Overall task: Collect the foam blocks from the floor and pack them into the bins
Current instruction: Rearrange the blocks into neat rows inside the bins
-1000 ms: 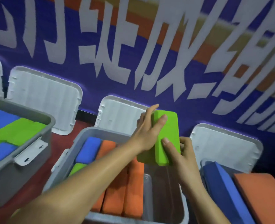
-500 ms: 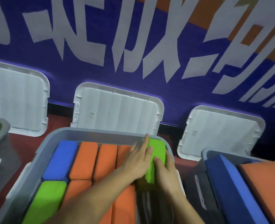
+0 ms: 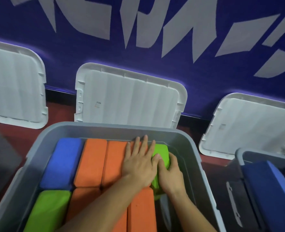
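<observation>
Two hands are down in the grey plastic bin point(image 3: 185, 143) here. The left hand point(image 3: 138, 163) lies flat, fingers straight and a bit spread. It presses on the rightmost of the orange rectangular foam blocks point(image 3: 91, 161) and on the left edge of the bright green rectangular foam block point(image 3: 161, 150). The right hand point(image 3: 169, 174) grips that bright green block from its right side, fingers curled round it. The block stands on edge in the gap along the bin's right wall, toward the far right corner. A blue rectangular foam block point(image 3: 63, 161) fills the far left corner, and a second green foam block point(image 3: 46, 211) sits at the near left. A white ribbed plastic lid point(image 3: 130, 101) leans behind the bin's far edge.
</observation>
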Demonstrator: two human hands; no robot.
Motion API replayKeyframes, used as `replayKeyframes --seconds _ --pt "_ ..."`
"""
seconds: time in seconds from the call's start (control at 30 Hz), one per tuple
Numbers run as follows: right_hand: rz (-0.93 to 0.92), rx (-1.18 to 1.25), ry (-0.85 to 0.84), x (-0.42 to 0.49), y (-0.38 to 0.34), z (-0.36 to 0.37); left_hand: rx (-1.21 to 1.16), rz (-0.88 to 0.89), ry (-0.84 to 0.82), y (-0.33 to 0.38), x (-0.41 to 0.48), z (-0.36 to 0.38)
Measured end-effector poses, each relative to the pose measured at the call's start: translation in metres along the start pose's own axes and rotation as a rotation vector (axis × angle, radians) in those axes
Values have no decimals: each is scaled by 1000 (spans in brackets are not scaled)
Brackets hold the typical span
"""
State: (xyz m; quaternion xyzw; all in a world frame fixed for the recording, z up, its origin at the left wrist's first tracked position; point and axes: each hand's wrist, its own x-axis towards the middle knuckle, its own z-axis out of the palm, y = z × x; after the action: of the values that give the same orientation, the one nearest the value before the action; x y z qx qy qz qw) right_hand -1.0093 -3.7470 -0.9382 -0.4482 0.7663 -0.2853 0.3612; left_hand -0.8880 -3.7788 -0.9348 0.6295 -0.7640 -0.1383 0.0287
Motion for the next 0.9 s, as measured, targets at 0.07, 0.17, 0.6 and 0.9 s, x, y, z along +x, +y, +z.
replayKeyframes --seconds 0.07,0.17,0.6,0.9 --pt "-35 -2 22 6 1 0 -5 19 6 -2 -2 0" --pt "-76 2 37 11 0 -1 26 31 33 -3 -4 3" --pt "-319 -358 145 -31 -46 -12 -43 90 190 -36 -55 -37" --pt "-832 226 -105 -205 -114 89 -28 -129 761 -158 -220 -80"
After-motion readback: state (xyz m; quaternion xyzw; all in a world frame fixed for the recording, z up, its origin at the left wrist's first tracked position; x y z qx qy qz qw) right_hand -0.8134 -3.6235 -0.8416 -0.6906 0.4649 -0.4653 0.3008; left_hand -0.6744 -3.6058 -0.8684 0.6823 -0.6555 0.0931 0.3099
